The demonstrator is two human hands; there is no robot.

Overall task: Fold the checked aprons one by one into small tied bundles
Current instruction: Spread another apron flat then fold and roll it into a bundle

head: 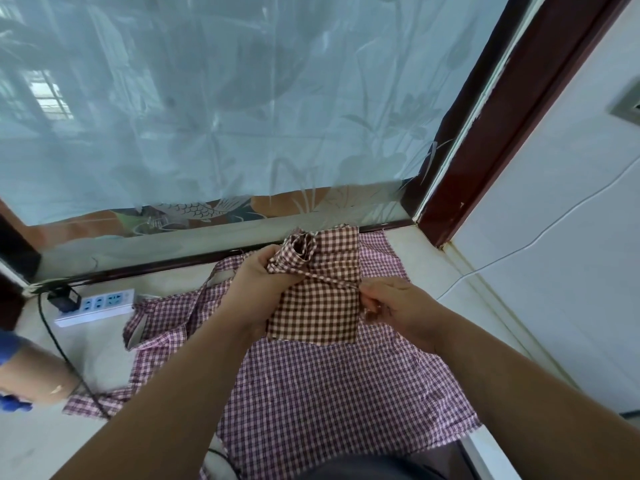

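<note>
— What takes up most of my screen from out here?
— The frosted glass panel [242, 98], well beyond the fingertips, with a dark red frame [485, 140] along its right side.

— And beneath the fingers?
— A purple-checked apron [329, 393] lies spread flat under both sets of fingers and runs back past the wrists.

— The one being worked?
— The brown-checked apron [318, 310], folded into a narrow rectangle, sits between the two sets of fingers, over the spread one. I cannot tell whether its lower edge rests on it.

— The hands?
— I see the left hand [256, 289] with its fingers curled tight round the bunched top corner of the fold. The right hand [394, 303] is at the fold's right edge.

— Off to the side?
— A white power strip [97, 303] lies well apart from the left knuckles, with a black plug [64, 296] at its far end.

— Smallest thing?
— The tie strap [332, 280]. The right thumb and fingers are narrowed to a pinch on its end, and it runs taut across the fold to the left fingers.
</note>
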